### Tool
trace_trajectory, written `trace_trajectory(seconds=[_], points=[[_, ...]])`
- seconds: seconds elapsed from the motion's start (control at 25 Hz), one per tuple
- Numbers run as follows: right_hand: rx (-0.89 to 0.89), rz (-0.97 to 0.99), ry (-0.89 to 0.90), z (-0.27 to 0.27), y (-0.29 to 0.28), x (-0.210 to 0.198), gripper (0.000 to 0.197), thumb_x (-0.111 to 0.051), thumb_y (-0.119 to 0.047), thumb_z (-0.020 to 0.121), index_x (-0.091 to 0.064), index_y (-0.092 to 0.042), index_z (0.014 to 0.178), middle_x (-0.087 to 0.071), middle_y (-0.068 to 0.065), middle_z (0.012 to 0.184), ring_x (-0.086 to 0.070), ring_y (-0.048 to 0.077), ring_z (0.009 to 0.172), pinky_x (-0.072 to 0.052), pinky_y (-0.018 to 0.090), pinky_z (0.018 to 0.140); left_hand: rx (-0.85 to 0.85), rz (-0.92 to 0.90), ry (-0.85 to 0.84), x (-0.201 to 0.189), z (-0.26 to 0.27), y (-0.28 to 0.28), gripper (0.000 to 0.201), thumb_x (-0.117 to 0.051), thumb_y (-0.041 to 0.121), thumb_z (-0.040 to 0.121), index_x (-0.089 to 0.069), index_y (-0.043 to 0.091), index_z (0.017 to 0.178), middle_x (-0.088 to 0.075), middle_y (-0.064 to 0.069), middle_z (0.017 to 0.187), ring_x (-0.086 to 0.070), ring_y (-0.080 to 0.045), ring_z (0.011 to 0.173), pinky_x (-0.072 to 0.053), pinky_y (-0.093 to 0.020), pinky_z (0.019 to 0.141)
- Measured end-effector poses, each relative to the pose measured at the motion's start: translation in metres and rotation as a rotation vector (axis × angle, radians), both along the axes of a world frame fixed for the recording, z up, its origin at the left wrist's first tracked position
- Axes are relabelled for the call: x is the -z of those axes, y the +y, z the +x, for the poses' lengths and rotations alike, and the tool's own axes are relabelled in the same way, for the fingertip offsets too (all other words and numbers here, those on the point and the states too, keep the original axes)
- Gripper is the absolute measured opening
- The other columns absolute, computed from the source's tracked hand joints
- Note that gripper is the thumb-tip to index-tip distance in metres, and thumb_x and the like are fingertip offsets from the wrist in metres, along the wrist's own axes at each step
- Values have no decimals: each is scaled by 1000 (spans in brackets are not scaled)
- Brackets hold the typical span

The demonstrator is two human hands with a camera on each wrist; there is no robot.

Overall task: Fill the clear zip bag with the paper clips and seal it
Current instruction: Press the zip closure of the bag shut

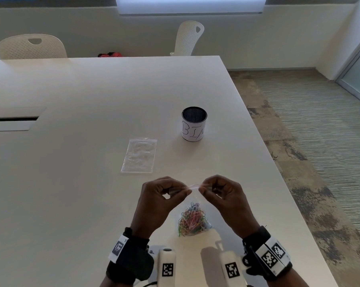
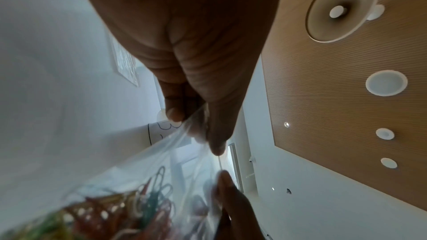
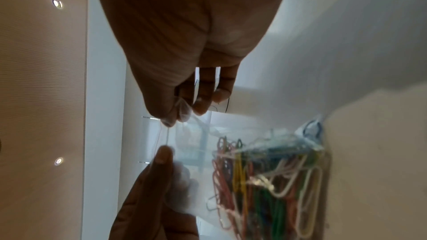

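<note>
A clear zip bag (image 1: 193, 198) hangs between my two hands just above the white table (image 1: 92, 183), near its front edge. Several coloured paper clips (image 1: 192, 220) lie bunched in its bottom. My left hand (image 1: 181, 191) pinches the left part of the bag's top strip, and my right hand (image 1: 204, 190) pinches the right part, a short gap apart. The left wrist view has my left hand (image 2: 201, 134) pinching the plastic above the paper clips (image 2: 143, 207). In the right wrist view my right hand (image 3: 175, 116) pinches the top edge beside the paper clips (image 3: 265, 180).
A second clear zip bag (image 1: 139, 155), flat and without clips, lies on the table beyond my hands. A black mesh cup (image 1: 194, 123) with a white handwritten label stands farther back on the right. The table's right edge (image 1: 278, 172) runs close by. Two white chairs stand behind.
</note>
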State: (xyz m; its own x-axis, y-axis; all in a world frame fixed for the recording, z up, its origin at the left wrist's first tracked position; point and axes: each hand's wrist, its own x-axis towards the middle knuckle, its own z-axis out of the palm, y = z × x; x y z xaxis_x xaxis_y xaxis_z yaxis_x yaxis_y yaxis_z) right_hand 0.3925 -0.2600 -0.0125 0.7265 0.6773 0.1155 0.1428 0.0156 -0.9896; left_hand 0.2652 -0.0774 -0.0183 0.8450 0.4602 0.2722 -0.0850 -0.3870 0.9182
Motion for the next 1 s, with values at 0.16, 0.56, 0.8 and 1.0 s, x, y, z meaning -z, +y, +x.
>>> trace_trajectory(seconds=[0.16, 0.56, 0.8, 1.0], points=[[38, -97, -95, 3, -4, 2, 11, -75, -14, 94, -72, -18, 84, -73, -1, 83, -63, 27, 80, -50, 31, 77, -14, 61, -5, 0, -2, 8, 18, -85, 34, 85, -82, 18, 79, -76, 5, 77, -69, -19, 70, -60, -35, 69], [40, -66, 5, 6, -9, -11, 10, -76, -20, 92, -73, -17, 84, -73, -3, 82, -61, 6, 74, -48, 30, 77, -43, 85, 47, -4, -10, 16, 15, -83, 37, 84, -86, 23, 84, -78, 8, 81, -71, -20, 75, -60, -42, 74], [-74, -29, 123, 13, -13, -13, 21, -73, -24, 95, -66, -6, 104, -74, 10, 102, -69, 19, 97, -53, 40, 91, 17, -36, 57, -18, -14, 12, 14, -83, 31, 86, -88, 23, 95, -85, 10, 99, -81, -15, 97, -64, -43, 93], [-461, -109, 175, 13, -14, -13, 79, -88, -14, 78, -49, -20, 146, -62, 5, 144, -59, 25, 136, -50, 50, 111, 41, -41, 1, -43, -12, 1, 12, -84, 24, 87, -89, 18, 95, -87, 7, 90, -84, -19, 87, -66, -39, 87]])
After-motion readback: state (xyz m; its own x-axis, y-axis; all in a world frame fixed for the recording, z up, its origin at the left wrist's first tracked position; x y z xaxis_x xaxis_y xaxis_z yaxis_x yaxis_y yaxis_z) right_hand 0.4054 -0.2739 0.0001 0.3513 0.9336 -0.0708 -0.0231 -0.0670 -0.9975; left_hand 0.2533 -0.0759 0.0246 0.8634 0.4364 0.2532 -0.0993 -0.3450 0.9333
